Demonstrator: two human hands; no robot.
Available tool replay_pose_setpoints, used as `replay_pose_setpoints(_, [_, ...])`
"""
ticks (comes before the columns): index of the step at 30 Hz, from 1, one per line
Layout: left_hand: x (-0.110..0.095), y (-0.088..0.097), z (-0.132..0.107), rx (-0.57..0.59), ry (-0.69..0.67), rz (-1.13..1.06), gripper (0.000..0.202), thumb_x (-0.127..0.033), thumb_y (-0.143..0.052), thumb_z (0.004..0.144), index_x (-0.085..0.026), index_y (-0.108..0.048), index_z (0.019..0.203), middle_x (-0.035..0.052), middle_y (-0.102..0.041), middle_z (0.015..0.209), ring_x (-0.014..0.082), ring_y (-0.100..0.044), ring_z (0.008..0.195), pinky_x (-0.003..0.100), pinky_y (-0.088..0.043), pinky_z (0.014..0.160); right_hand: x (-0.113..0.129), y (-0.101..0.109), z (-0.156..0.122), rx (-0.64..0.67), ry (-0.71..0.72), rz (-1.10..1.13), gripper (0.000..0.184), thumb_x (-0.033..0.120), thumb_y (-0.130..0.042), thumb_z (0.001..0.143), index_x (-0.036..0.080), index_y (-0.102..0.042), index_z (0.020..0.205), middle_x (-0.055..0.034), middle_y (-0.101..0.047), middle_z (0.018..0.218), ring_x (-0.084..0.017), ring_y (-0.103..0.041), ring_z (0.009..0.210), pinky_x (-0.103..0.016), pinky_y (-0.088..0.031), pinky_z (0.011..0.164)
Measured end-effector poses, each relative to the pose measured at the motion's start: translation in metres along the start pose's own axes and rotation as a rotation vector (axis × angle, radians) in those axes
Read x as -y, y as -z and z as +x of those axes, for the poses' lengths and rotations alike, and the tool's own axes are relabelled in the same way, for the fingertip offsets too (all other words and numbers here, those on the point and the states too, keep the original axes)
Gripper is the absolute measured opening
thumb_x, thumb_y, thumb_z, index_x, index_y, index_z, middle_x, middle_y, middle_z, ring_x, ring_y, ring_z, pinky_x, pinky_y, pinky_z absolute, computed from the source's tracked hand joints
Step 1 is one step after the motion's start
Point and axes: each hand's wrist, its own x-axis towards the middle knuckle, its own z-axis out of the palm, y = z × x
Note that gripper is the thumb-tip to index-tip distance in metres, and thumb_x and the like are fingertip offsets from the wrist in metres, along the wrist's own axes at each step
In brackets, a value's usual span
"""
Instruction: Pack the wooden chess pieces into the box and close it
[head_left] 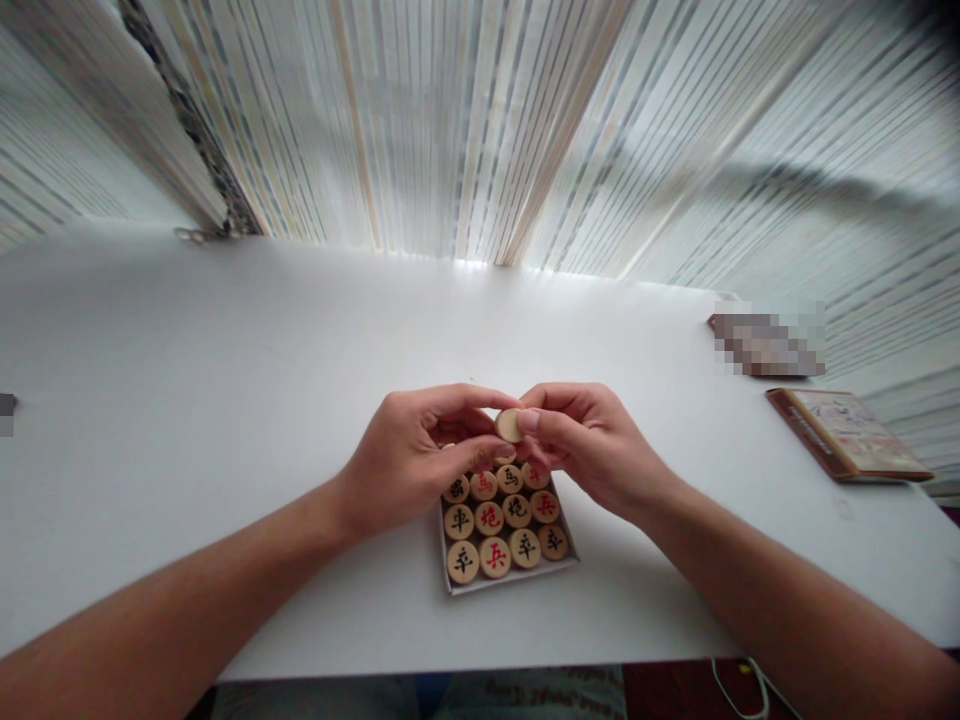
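Wooden disc, grasped by left fingers and right fingers; below them: box, three rows of pieces seated, others part-hidden.

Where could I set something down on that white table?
A wide bare patch of table lies between the left hand and the striped curtain; another lies between the right hand and the brown-edged box or book. It is crowded at the tray of round pieces, with both hands close above.
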Motion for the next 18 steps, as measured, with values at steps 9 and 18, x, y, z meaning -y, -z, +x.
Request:
replay_pose_setpoints(9, [-0.0003,-0.0002,-0.0003,-0.005,0.011,-0.014,0.029,-0.014,-0.081,0.089,-0.013,-0.079,0.119,0.0093,-0.086,0.096,0.0207,-0.084,0.086,0.024,-0.069,0.077,0.0000,0.0047,0.0006,0.044,-0.057,0.080,0.022,0.033,-0.090,0.084,0.016,-0.077,0.084,0.0012,-0.067,0.062,-0.006,-0.052,0.049,-0.018,-0.044,0.047])
replay_pose_setpoints(18, [0.0002,0.0000,-0.0011,-0.036,-0.032,0.123,0.027,-0.014,-0.082,0.088,-0.014,-0.081,0.115,0.0076,-0.086,0.091,0.0191,-0.083,0.079,0.023,-0.068,0.071,0.0020,-0.0012,0.0004,0.014,-0.080,0.090,0.033,0.024,-0.101,0.067,0.015,-0.071,0.076,0.0020,-0.066,0.065,-0.006,-0.055,0.052,-0.016,-0.040,0.045])
